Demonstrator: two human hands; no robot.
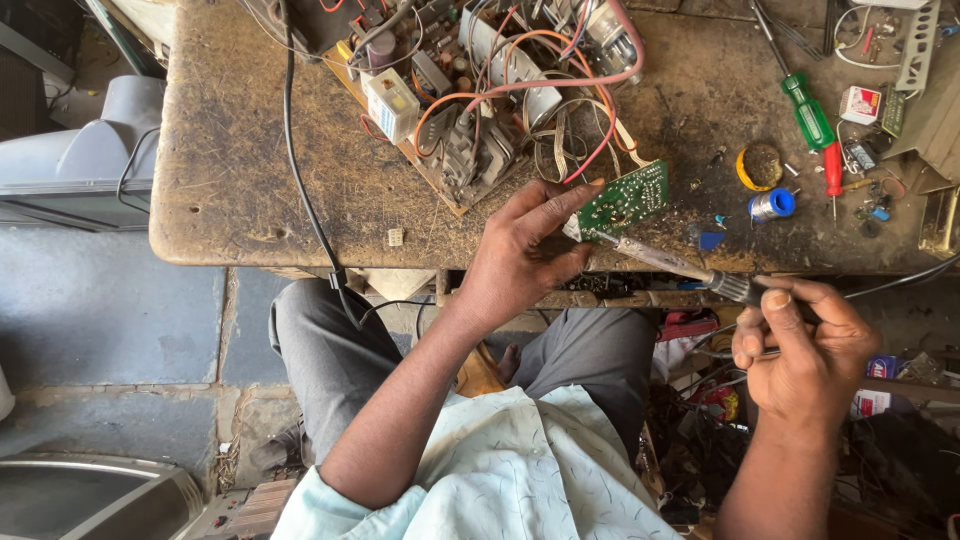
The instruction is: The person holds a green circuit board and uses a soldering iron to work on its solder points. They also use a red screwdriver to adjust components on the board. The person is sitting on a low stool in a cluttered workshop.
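My left hand (522,255) pinches the near edge of a small green circuit board (628,198) at the front of the worn wooden workbench (230,190). Red, orange and white wires run from that board to a larger chassis board (450,110) packed with components. My right hand (805,350) grips the handle of a soldering iron (665,260), whose metal tip touches the green board's lower left corner beside my left thumb. The iron's cord leaves to the right.
A green-and-red screwdriver (815,125), a blue solder spool (772,205), a round flux tin (760,165) and small parts lie at the bench's right. A black cable (300,170) drops over the front edge. A grey monitor casing (80,155) stands left; clutter sits under the bench, right.
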